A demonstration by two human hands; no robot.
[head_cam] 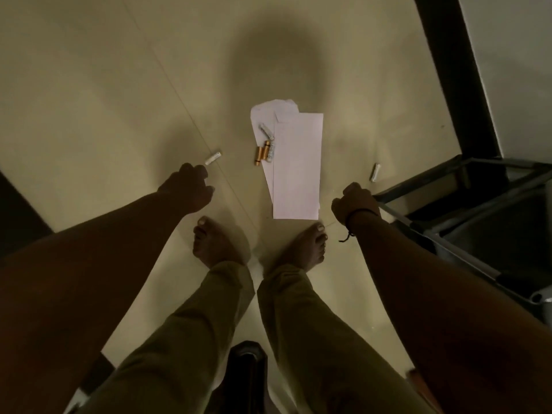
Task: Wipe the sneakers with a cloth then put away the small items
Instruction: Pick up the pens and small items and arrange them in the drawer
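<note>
Standing barefoot over the floor. My left hand is curled loosely, nothing visibly held, just short of a white battery. My right hand is fisted; contents unclear. More batteries lie on white paper; another battery right of it.

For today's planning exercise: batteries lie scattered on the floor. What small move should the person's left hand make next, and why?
Probably reach slightly forward and pinch the loose white battery. The left hand hovers just short of it, curled, apparently holding nothing, and that battery lies apart from the cluster by the paper.
</note>
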